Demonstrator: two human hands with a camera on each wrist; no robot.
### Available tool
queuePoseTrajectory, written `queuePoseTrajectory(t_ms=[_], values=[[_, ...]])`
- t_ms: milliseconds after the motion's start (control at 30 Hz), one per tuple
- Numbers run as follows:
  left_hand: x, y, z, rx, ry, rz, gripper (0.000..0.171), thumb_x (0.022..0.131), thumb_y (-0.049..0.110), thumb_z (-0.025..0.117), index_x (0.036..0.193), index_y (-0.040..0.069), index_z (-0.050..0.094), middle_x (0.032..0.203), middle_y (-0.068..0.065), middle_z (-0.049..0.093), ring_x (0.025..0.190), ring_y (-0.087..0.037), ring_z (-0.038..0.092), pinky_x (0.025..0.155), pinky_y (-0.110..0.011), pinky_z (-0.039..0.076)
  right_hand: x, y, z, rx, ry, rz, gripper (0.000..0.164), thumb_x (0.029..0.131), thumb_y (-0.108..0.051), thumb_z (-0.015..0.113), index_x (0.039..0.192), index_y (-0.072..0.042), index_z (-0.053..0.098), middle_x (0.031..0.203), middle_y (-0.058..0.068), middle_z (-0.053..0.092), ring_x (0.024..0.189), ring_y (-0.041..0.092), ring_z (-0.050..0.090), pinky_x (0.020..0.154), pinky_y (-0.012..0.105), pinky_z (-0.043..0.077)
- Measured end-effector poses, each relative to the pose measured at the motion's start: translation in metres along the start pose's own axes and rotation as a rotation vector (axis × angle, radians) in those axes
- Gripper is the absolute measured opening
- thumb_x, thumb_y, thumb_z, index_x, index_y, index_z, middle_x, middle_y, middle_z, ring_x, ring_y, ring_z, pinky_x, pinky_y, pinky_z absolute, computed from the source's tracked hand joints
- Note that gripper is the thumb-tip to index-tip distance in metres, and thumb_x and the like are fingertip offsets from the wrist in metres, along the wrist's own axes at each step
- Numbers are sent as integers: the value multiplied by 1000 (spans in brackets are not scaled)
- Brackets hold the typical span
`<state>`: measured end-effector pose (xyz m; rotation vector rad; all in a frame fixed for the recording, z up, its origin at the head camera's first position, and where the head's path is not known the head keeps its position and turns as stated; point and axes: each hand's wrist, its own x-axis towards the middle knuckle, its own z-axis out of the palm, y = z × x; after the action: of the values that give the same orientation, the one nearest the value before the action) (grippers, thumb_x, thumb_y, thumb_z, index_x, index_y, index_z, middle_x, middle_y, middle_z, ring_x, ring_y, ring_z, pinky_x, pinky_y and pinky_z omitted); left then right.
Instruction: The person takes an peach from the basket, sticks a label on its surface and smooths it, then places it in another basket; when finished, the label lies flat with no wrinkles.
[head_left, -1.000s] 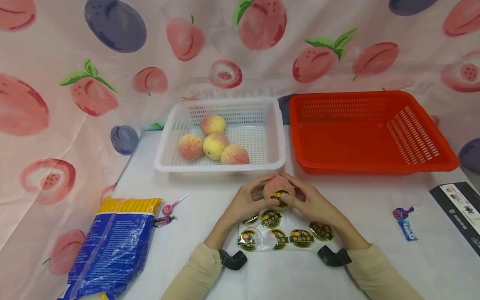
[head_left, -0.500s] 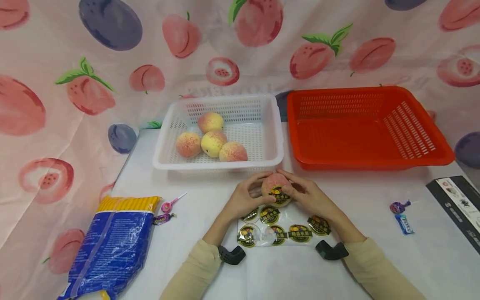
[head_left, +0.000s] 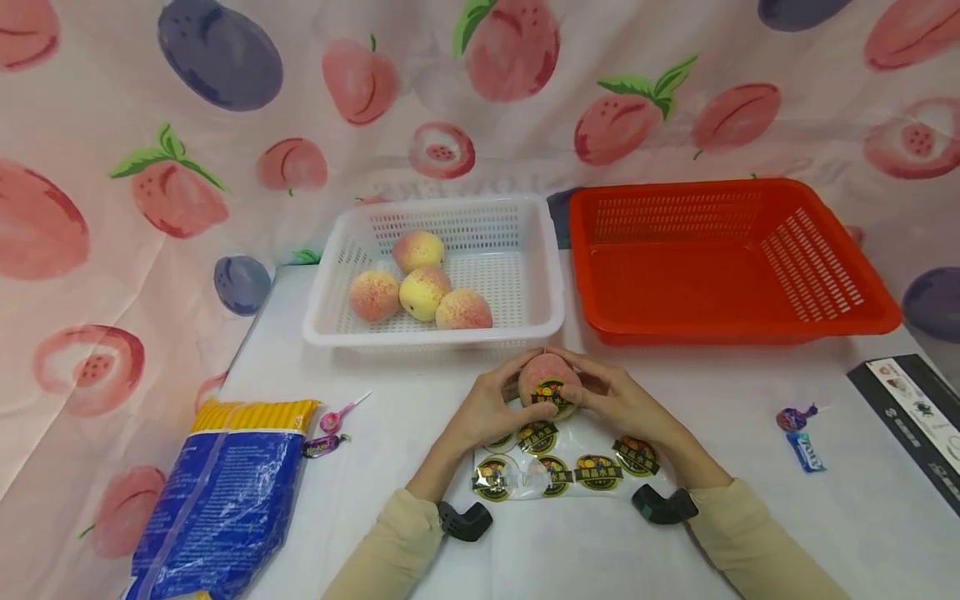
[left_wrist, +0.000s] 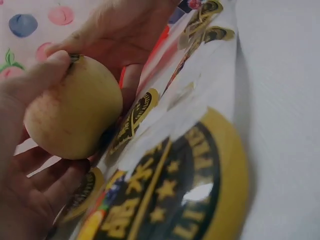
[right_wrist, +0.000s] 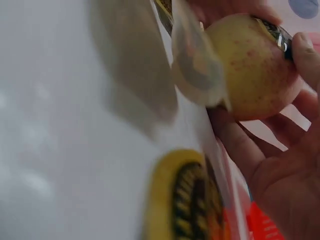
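Note:
Between them, my left hand (head_left: 487, 407) and right hand (head_left: 617, 402) hold a peach (head_left: 546, 372) just above a sheet of stickers. A round black-and-gold sticker (head_left: 550, 397) lies on the side of the peach that faces me, and both thumbs press at its edges. In the left wrist view, fingers of both hands curl round the yellowish underside of the peach (left_wrist: 75, 110). The right wrist view shows the right thumb (right_wrist: 306, 57) against the sticker's edge. Below the hands, the clear sticker sheet (head_left: 525, 487) bears several more round labels.
A white basket (head_left: 435, 339) with several peaches stands at the back, beside a red basket (head_left: 735, 325). On the left lie a blue-and-yellow bag (head_left: 217, 500), a lollipop (head_left: 331, 422) and a wrapped candy (head_left: 324, 446). Another lollipop (head_left: 793, 418), a blue candy (head_left: 806, 452) and a black-and-white box (head_left: 911, 425) lie right.
The thumbs have shifted slightly over the sticker, and the peach has turned a little in the hands. Both hands keep their hold on it. The camera view has drifted slightly.

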<state>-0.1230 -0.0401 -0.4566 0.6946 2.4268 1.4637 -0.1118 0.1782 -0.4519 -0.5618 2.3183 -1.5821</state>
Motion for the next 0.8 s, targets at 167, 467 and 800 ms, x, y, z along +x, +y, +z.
queuePoseTrajectory(t_ms=[167, 467, 800], values=[[-4, 16, -7, -106, -19, -33, 69, 72, 35, 71, 132, 29, 38, 131, 11, 45, 113, -10, 50, 94, -31, 42, 0, -2, -3, 13, 76, 91, 47, 88, -36, 51, 133, -27, 38, 135, -3, 42, 118, 23, 46, 97, 48, 38], [-11, 26, -13, -206, -54, 59, 72, 74, 19, 71, 135, 24, 33, 138, -1, 38, 122, -11, 43, 98, -31, 40, -34, 11, -30, 1035, 494, -24, 16, 92, -11, 46, 104, -1, 51, 99, 11, 60, 93, 24, 57, 81, 34, 50], [2, 68, -34, -242, -140, 259, 72, 71, 10, 73, 134, 14, 38, 134, 2, 43, 118, -7, 44, 99, -32, 39, -54, 14, -63, 1736, 978, -301, 25, 86, -8, 49, 112, -6, 45, 109, 10, 51, 97, 25, 46, 93, 37, 37]])
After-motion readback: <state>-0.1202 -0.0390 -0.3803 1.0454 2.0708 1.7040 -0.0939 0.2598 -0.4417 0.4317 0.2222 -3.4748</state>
